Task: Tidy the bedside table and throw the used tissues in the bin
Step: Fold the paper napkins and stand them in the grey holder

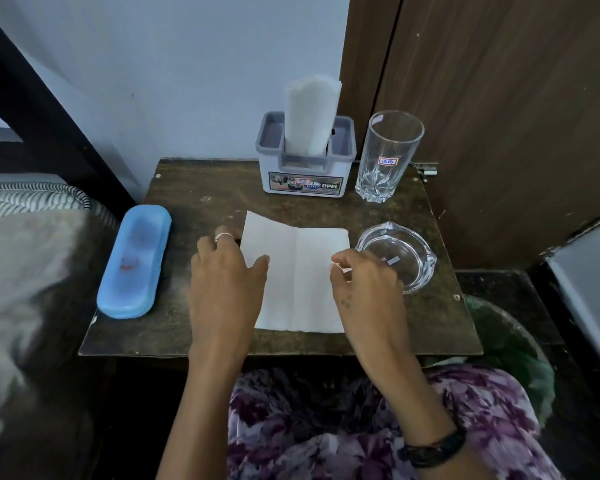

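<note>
Flat on the middle of the dark bedside table (194,188) lies a white tissue (298,278), unfolded along a centre crease, its far left corner slightly raised. The person's left hand (222,268) rests on the sheet's left edge with fingers spread and nearly straight, pressing rather than gripping, which looks meant to keep the thin paper from sliding. The right hand (361,275) meets the right edge with thumb and forefinger drawn together in a light pinch on the paper, the other fingers loosely curled; judging by that hold, she is about to fold or gather the sheet. Just right of the tissue, partly behind the right hand, sits a clear glass ashtray (402,251). At the back stand a grey tissue holder (305,168) with clean tissues rising upright from its slot, and a tall empty drinking glass (388,157) beside it, both against the wall and well apart from the work in front. A blue plastic case (134,261) lies lengthwise along the left edge near the bed. Below the table's right corner a green bin (510,344) shows, close enough that the tissue could be dropped in without a reach.
</note>
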`<state>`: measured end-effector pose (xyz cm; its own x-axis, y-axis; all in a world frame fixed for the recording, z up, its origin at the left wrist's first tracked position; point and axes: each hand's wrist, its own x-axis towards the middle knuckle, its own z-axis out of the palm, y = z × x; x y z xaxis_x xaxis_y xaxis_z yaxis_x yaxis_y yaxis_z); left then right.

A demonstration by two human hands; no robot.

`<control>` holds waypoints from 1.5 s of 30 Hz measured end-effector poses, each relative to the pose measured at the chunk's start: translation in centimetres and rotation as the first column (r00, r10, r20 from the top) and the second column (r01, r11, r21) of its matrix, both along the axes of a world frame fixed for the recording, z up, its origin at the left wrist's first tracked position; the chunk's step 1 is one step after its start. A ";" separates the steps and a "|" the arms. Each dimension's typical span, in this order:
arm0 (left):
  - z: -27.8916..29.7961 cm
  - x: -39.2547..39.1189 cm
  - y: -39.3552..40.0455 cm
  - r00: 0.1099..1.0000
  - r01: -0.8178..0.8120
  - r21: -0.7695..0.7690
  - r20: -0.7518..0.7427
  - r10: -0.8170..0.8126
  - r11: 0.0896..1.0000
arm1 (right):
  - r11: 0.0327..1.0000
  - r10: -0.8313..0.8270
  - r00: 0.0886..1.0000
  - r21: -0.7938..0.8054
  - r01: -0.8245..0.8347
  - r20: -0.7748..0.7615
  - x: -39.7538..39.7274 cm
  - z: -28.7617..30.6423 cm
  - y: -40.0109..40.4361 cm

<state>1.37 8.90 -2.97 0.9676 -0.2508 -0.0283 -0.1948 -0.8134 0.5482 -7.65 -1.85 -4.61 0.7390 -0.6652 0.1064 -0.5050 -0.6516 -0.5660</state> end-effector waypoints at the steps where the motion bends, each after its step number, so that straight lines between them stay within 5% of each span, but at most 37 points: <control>1: -0.2 0.0 -0.1 0.999 0.000 -0.016 -0.033 -0.001 1.000 | 1.000 0.009 0.999 -0.029 -0.010 -0.036 -0.1 0.0 0.0; 11: 0.5 -1.3 -1.0 0.995 0.075 -0.344 -0.029 -0.091 0.936 | 0.996 0.030 0.999 -0.082 -0.032 -0.022 0.4 -0.6 -0.4; 16: 0.4 -2.2 -2.5 0.914 -0.112 -0.695 -0.353 -0.201 0.710 | 0.992 -0.022 0.998 0.125 0.014 0.063 0.3 -0.5 -0.9; 19: -0.9 -2.7 -3.0 0.929 -0.109 -0.636 -0.340 -0.150 0.764 | 0.981 -0.052 0.994 0.192 0.033 0.093 0.3 -0.4 -0.9; 23: -2.6 -3.0 -2.8 0.996 0.062 -0.302 -0.036 -0.076 0.951 | 0.989 -0.012 0.999 0.144 0.018 -0.040 0.1 -0.1 -1.1; 27: -3.1 -3.4 -3.0 0.988 0.135 -0.133 -0.051 -0.143 0.982 | 0.998 0.057 0.995 0.017 -0.056 -0.083 0.1 -0.2 -0.9; 29: -3.4 -3.4 -3.1 0.983 0.148 -0.182 -0.084 -0.165 0.972 | 0.997 0.067 0.998 0.043 -0.066 -0.023 0.1 -0.2 -0.8; 36: -3.3 -2.5 -3.4 0.872 -0.189 -0.566 -0.472 -0.127 0.802 | 0.988 0.023 0.999 0.152 -0.017 -0.034 0.4 -0.8 -1.3; 45: -2.2 -1.9 -2.9 0.863 -0.308 -0.810 -0.459 -0.212 0.499 | 0.798 0.007 0.987 0.594 -0.103 0.162 0.2 -0.1 -2.4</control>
